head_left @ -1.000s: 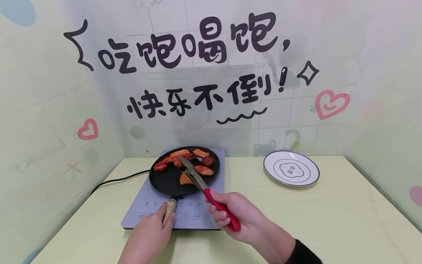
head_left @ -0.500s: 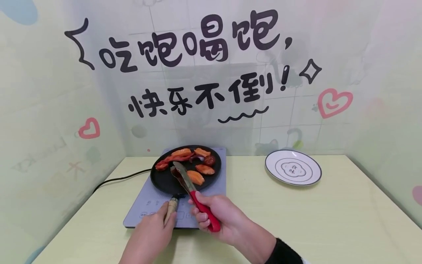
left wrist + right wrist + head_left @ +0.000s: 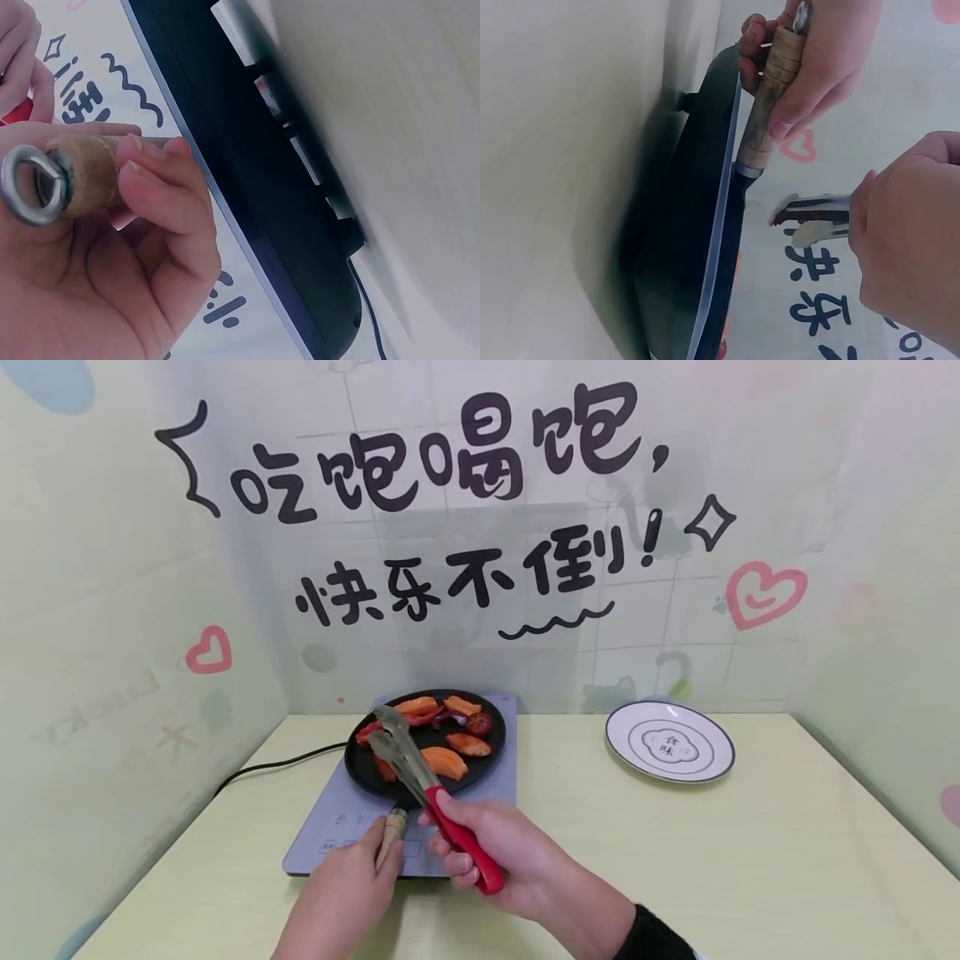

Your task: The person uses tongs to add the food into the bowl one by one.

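Observation:
My left hand (image 3: pixel 337 889) grips the wooden handle (image 3: pixel 392 839) of a black frying pan (image 3: pixel 358 770); the handle's metal ring (image 3: pixel 34 185) shows in the left wrist view. My right hand (image 3: pixel 498 852) holds metal tongs (image 3: pixel 408 756) by their red grips (image 3: pixel 468 843). The tongs' tips stand apart over the pan's left side, with nothing seen between them. An orange fillet piece (image 3: pixel 385 769) lies below them, partly covered. Beside it lies a larger orange piece (image 3: pixel 444 763). More orange pieces (image 3: pixel 468 744), red bacon-like strips (image 3: pixel 365 732) and a dark red round piece (image 3: pixel 478 724) lie farther back.
The pan sits on a grey-blue induction cooker (image 3: pixel 315 852), its black cable (image 3: pixel 285 764) running left. A white plate (image 3: pixel 626 746) with a dark rim stands at the back right of the pale table (image 3: pixel 637 852). A printed backdrop (image 3: pixel 525 668) closes off the back and sides.
My right hand has moved left with the tongs, whose tips have spread apart. An orange piece now shows at the pan's left front, where bare pan showed earlier. My left hand keeps its grip.

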Demonstrator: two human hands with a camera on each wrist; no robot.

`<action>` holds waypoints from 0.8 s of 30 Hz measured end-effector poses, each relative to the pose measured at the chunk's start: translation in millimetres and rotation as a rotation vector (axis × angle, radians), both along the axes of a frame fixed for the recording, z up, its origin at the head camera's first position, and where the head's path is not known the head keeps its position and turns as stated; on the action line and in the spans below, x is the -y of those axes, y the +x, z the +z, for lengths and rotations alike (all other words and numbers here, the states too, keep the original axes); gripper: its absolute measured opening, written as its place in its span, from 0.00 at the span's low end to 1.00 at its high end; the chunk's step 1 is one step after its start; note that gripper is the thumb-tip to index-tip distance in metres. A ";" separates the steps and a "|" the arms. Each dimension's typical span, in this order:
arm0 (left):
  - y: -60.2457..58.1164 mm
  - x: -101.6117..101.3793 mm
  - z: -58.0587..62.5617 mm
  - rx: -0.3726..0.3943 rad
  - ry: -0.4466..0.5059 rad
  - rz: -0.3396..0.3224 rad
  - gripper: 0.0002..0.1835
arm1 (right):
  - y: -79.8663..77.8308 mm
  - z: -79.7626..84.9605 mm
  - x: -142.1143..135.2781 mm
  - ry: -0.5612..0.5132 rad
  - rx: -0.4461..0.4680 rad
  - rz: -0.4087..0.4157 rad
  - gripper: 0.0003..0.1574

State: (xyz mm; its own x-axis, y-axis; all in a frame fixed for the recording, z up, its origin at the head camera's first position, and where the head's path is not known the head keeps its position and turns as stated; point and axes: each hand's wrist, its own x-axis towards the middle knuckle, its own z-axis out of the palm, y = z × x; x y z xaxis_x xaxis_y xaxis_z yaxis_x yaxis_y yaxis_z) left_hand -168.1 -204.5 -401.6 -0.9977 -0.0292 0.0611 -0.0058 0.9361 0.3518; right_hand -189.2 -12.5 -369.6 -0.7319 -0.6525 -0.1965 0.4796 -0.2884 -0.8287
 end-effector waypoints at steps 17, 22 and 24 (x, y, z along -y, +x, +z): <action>-0.6 -3.2 3.4 0.014 -0.015 0.005 0.32 | -2.6 -2.6 0.2 0.019 0.061 -0.034 0.24; 0.6 -2.8 3.3 0.001 -0.009 -0.003 0.31 | -0.5 2.7 -3.0 0.021 0.038 -0.042 0.25; 0.8 -2.2 3.2 0.001 -0.005 -0.009 0.31 | 1.7 6.8 -5.5 0.026 0.031 -0.012 0.27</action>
